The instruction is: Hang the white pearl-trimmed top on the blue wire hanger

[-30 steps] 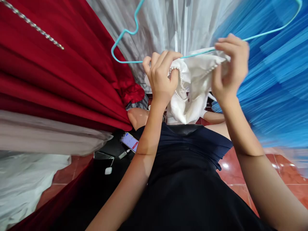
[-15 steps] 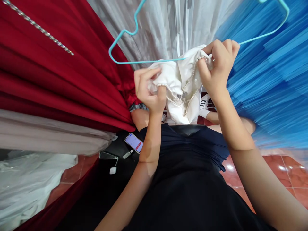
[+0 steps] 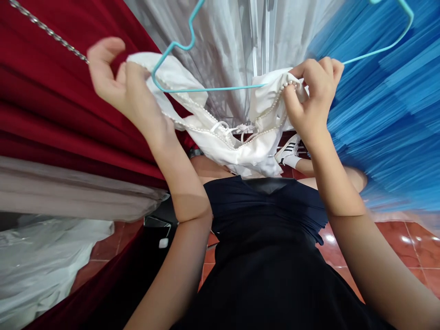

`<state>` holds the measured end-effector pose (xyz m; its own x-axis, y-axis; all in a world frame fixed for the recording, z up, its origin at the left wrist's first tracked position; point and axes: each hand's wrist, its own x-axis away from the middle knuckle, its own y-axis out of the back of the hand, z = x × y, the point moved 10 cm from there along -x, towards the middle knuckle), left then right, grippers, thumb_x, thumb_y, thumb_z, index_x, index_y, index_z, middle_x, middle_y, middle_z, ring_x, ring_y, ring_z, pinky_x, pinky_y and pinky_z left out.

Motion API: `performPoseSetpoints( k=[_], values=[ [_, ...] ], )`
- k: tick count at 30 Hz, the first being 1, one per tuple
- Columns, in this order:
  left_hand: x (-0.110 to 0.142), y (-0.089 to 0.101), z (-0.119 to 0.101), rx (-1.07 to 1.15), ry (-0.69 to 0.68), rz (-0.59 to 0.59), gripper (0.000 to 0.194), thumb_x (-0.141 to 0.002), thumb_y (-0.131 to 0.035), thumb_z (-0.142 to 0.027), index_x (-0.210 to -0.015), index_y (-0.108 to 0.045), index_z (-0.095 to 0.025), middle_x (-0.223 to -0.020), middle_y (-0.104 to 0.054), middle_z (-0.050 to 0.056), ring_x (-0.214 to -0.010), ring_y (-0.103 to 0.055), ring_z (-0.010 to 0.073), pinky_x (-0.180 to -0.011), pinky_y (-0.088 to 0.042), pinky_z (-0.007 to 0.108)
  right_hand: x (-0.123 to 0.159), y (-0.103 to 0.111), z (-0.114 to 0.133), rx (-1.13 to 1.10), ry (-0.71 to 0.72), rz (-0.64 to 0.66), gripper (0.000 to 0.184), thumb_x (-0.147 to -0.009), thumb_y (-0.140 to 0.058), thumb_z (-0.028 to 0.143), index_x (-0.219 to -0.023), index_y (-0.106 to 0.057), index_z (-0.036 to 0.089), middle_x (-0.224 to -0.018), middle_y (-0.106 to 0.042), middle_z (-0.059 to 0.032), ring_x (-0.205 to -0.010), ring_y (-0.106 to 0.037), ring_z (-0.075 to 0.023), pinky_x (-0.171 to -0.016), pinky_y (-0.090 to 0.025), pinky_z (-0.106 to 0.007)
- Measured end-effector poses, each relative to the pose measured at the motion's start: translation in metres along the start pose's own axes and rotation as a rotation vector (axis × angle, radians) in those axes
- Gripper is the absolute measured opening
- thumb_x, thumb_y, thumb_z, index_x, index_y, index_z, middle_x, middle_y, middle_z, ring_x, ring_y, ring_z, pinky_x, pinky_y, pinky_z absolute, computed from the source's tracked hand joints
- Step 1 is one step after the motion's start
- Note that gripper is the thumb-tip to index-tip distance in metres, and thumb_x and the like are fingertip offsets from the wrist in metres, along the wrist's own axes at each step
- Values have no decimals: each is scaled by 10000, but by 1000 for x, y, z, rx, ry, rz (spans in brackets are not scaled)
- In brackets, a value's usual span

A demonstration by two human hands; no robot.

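Two garment [image 3: 228,156] edges gape; the right hand [image 3: 316,101] pinches one by the hanger [image 3: 220,89]; I can't tell the left hand's [image 3: 118,85] grip.

A black top [image 3: 271,279] fills the lower middle, with navy shorts [image 3: 240,201] above it; right of centre show a white sock [image 3: 292,161] and black-striped white shoe [image 3: 288,149].

Has a red tile floor [image 3: 422,253], shines with bright spots [image 3: 330,239] near its right edge, shows red cloth [image 3: 62,105] and blue cloth [image 3: 388,123] hanging.
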<state>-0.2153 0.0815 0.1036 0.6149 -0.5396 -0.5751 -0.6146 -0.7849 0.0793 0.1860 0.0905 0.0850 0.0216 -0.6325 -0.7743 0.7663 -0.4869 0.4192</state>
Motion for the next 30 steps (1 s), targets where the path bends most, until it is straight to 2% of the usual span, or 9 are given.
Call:
performPoseSetpoints(
  k=[1,4,6,9,12,16,22,26,30],
  values=[
    [-2,2,-16,-51,0,-29,361,-738,-542,69,-952,-496,-218,-1047,-607,34,-1147,-657,232,-1145,-554,435,1,1,2,-3,5,0,230,-965,-557,497,-869,-551,288,-877,-631,-51,-1019,-588,-300,-1124,-418,-604],
    [5,-13,-75,-84,-247,69,259,-802,-490,34,-885,-569,-199,-985,-615,41,-1078,-707,242,-1136,-576,495,2,2,3,-20,-5,15,234,-964,-538,502,-866,-566,291,-878,-630,-48,-1034,-607,-306,-1110,-439,-611],
    [11,-24,-93,-158,-358,149,241,-796,-546,21,-868,-587,-205,-953,-627,44,-996,-713,237,-1072,-627,461,1,2,3,-16,-16,13,219,-957,-537,484,-856,-568,293,-877,-632,-50,-1030,-611,-305,-1103,-448,-603],
    [10,-32,-86,-290,-345,240,298,-741,-708,-2,-850,-572,-243,-926,-652,27,-976,-710,254,-987,-678,367,1,5,5,46,-7,-27,205,-958,-533,470,-841,-560,304,-853,-642,-49,-973,-604,-301,-1080,-466,-589],
    [4,-23,-80,-346,-353,198,238,-800,-716,-68,-878,-577,-244,-926,-657,21,-1027,-731,258,-1009,-690,356,2,5,11,101,21,-50,186,-965,-521,444,-839,-557,312,-836,-661,-39,-914,-599,-293,-1049,-479,-581],
    [8,-26,-91,-428,-556,197,209,-879,-635,-74,-986,-551,-232,-999,-672,1,-1091,-753,225,-1032,-688,357,5,3,20,102,45,-40,114,-945,-527,346,-848,-561,298,-856,-690,-24,-889,-608,-258,-1022,-478,-542],
    [21,-55,-110,-487,-928,133,350,-861,-566,-5,-1091,-494,-259,-1016,-657,-70,-933,-780,107,-860,-696,173,7,5,23,30,77,-55,86,-924,-545,304,-846,-570,277,-829,-675,-15,-874,-606,-235,-1003,-460,-519],
    [18,-61,-108,-271,-998,113,383,-799,-555,34,-1039,-566,-264,-972,-670,-116,-712,-706,38,-718,-639,86,7,-6,12,122,-8,79,171,-995,-508,432,-930,-606,307,-923,-687,-44,-1003,-618,-287,-1118,-438,-570],
    [14,-67,-105,2,-912,218,217,-910,-578,-62,-974,-715,-217,-898,-695,-55,-643,-649,63,-636,-594,194,8,-6,8,205,-40,129,114,-986,-531,408,-967,-627,349,-980,-702,-44,-1083,-608,-309,-1175,-401,-574]
  ],
)
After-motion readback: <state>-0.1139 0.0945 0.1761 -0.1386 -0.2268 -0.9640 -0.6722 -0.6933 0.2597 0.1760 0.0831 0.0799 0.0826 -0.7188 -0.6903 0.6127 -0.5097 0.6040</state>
